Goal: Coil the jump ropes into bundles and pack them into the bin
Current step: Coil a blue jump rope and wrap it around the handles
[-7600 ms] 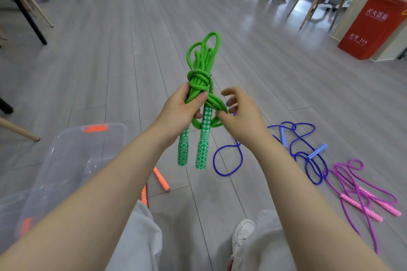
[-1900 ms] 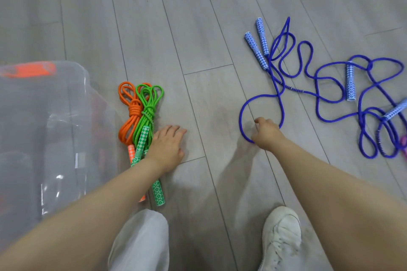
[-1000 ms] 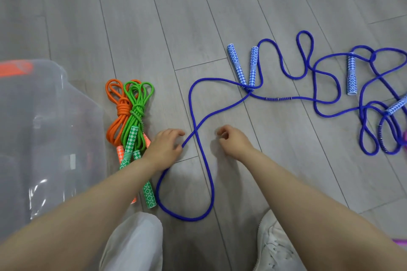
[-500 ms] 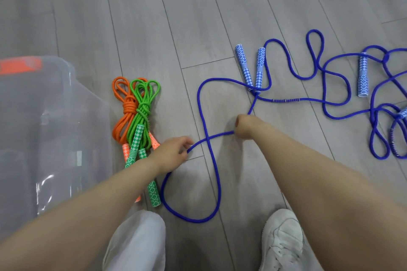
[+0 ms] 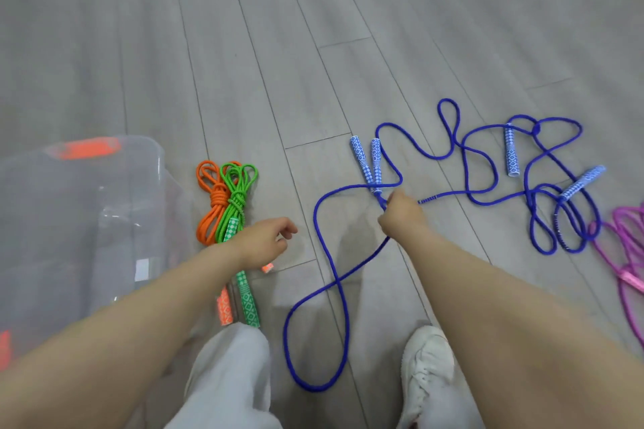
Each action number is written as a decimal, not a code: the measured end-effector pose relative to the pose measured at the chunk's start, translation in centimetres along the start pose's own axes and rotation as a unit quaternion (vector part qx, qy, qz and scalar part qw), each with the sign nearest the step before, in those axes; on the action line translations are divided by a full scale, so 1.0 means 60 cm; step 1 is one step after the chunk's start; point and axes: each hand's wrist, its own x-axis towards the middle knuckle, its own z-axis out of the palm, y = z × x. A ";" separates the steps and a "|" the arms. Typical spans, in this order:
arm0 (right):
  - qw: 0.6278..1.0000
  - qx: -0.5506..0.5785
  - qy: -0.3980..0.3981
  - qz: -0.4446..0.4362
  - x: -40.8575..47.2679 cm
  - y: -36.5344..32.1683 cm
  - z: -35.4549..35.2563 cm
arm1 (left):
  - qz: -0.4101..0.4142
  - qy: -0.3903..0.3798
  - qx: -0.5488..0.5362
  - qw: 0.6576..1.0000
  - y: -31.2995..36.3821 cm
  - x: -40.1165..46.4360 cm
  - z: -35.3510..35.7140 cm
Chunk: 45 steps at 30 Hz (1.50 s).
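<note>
- White shoe (image 5: 427, 364) and pale trouser leg (image 5: 226, 376), bottom centre of the frame, on the grey plank floor (image 5: 278, 45).
- Blue jump rope (image 5: 343, 296): one large loop lies on the floor between the legs, crosses itself at lower centre, and runs up to the right hand.
- Right hand (image 5: 400, 214), centre of the frame: fingers clenched around the blue cord just below its two blue-and-white patterned handles (image 5: 367, 164), which lie side by side, touching.
- Left hand (image 5: 263, 245), left of centre: fingers loosely curled, holding nothing, above the lower part of the two coiled bundles.
- Green bundle (image 5: 237, 198), coiled and knotted, on the floor just right of the bin; its green-and-white handles point toward the bottom of the frame.
- Orange bundle (image 5: 211, 205), coiled and knotted, touching the green bundle on its left side; it lies outside the bin.
- Clear plastic bin (image 5: 87, 219), left edge of the frame, with orange latches; contents cannot be told.
- Second blue rope (image 5: 543, 191), loose and tangled, right of centre, its handles apart.
- Pink rope (image 5: 627, 254), loose, at the right edge, partly cut off.
</note>
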 end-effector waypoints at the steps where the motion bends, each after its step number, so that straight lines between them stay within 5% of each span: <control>1: 1.000 0.008 0.017 -0.001 -0.012 -0.006 -0.026 | 0.008 0.003 0.005 1.000 0.012 -0.012 -0.014; 11: 0.982 0.161 0.071 -0.074 -0.191 -0.034 -0.264 | 0.068 0.064 0.047 0.995 0.159 -0.174 -0.141; 22: 0.936 0.287 0.085 -0.184 -0.431 -0.027 -0.393 | 0.116 0.153 0.002 0.981 0.367 -0.331 -0.177; 33: 0.761 0.556 0.050 -0.331 -0.595 -0.008 -0.424 | 0.154 0.301 -0.109 0.935 0.449 -0.422 -0.138; 36: 0.719 0.608 0.079 -0.328 -0.592 -0.011 -0.421 | 0.201 0.325 -0.228 0.896 0.454 -0.446 -0.142; 39: 0.777 0.553 0.085 -0.287 -0.585 -0.003 -0.419 | 0.221 0.360 -0.410 0.808 0.443 -0.466 -0.148; 42: 0.885 0.368 0.075 -0.274 -0.576 0.013 -0.420 | 0.208 0.437 -0.357 0.799 0.408 -0.463 -0.176; 45: 0.903 0.320 0.110 -0.263 -0.571 0.035 -0.434 | 0.185 0.486 -0.407 0.751 0.378 -0.460 -0.216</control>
